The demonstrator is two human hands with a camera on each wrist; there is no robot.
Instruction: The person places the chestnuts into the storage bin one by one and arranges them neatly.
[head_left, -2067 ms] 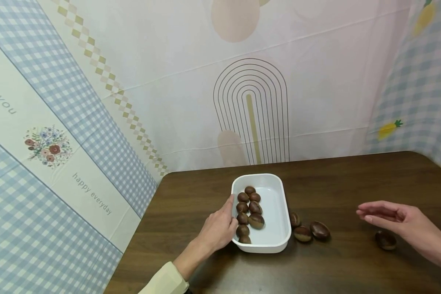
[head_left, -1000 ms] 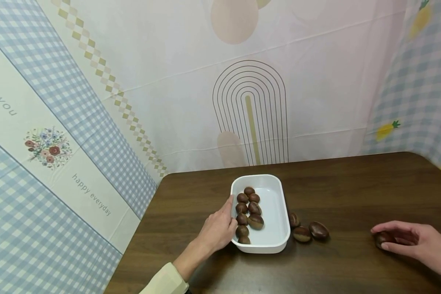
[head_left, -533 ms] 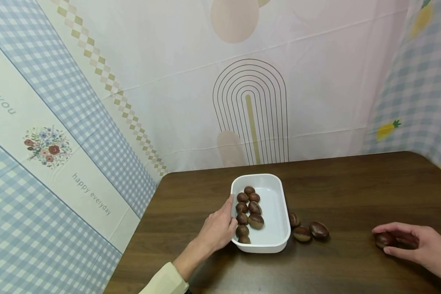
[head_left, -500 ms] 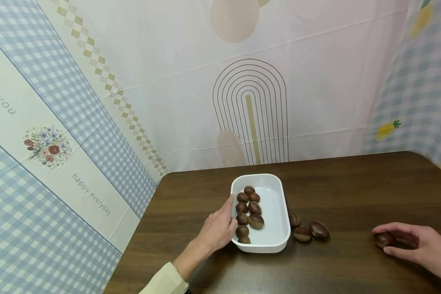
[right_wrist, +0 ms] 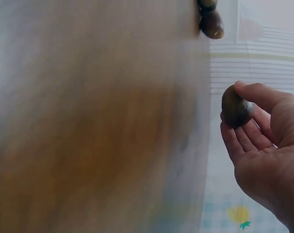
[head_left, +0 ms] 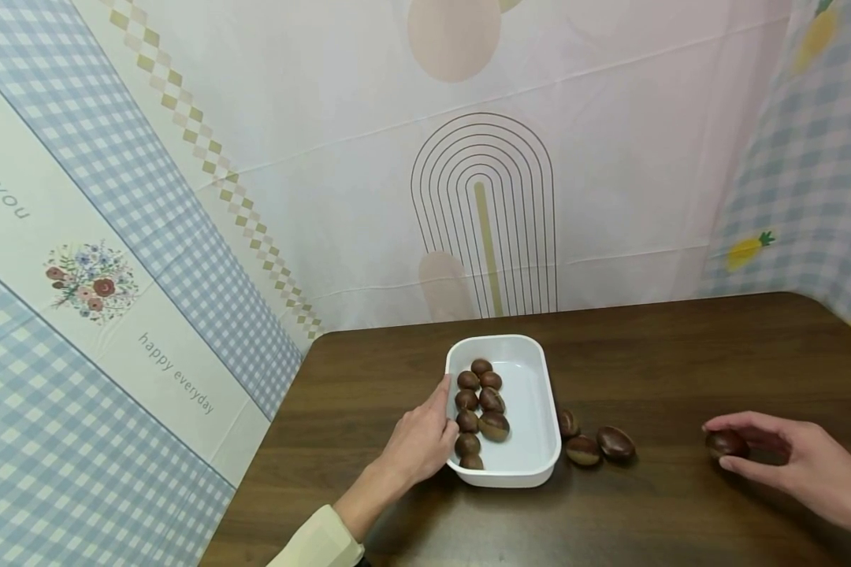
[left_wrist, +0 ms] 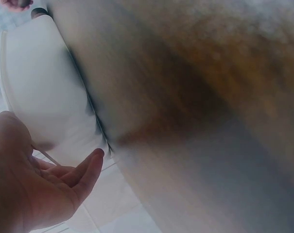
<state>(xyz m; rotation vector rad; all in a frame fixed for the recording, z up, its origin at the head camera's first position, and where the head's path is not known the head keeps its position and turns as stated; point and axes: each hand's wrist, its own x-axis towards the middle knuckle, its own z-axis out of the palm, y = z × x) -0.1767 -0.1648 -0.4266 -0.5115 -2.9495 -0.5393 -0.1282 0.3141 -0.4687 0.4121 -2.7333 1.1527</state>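
In the head view my left hand point(head_left: 418, 441) rests against the left side of a white rectangular dish point(head_left: 553, 441), index finger along its wall. The left wrist view shows that hand's fingers point(left_wrist: 88, 177) beside the dish point(left_wrist: 40, 73), loosely bent. Several brown chestnuts point(head_left: 494, 426) lie inside the dish along its left half, roughly in two columns. At the right, my right hand point(head_left: 787, 457) pinches a dark chestnut point(head_left: 725, 445) between thumb and fingers. The right wrist view shows this chestnut point(right_wrist: 235, 108) held at the fingertips point(right_wrist: 240, 86).
Three loose chestnuts point(head_left: 615, 444) sit on the brown wooden table point(head_left: 652, 520), just right of the dish. Behind the table hangs a pale patterned cloth point(head_left: 610, 197); a blue checked cloth point(head_left: 113, 110) covers the left side.
My right hand came down over the lone chestnut, took hold of it, and has now shifted slightly left and away from me with it. The left hand and dish have stayed put.
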